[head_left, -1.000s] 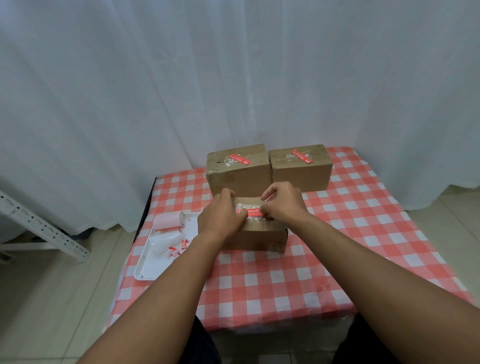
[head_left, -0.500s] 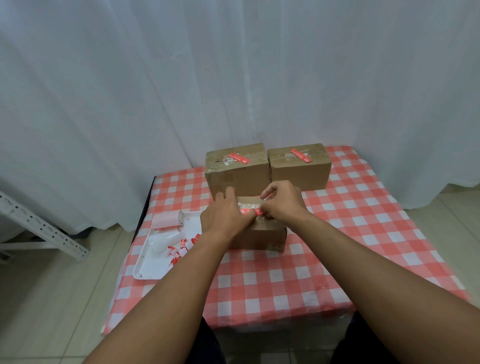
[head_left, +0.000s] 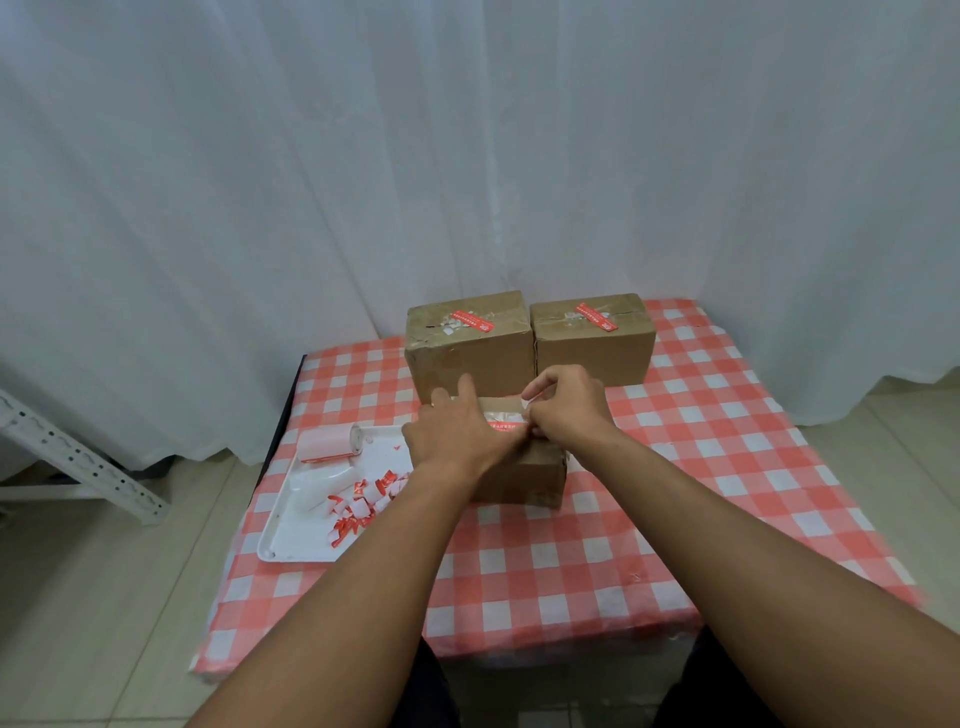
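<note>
Pressing red sticker (head_left: 506, 426) onto top of near box (head_left: 524, 467), judging by the pose. Left hand (head_left: 457, 431) laid flat with straight fingers, bearing down on left part of box top and sticker's left end. Right hand (head_left: 566, 410) curled, pinching sticker's right end between thumb and forefinger, with a small white bit at the fingertips, possibly backing, too small to tell. Hands close together, almost touching over middle of box. To do it well: pin left end hard, pull right end taut and low, lay down left to right, rub flat against wrinkles, and place on the top face as on far left box (head_left: 467, 358) and far right box (head_left: 597, 348). Possible slip of box on checked worktop (head_left: 571, 561), so lean on it with left hand. Sticker right under and between both hands, mid worktop, just near of far boxes. White tray (head_left: 283, 540) left of near box, holding label roll (head_left: 327, 441) at far end and peeled scraps (head_left: 363, 499) nearer.
</note>
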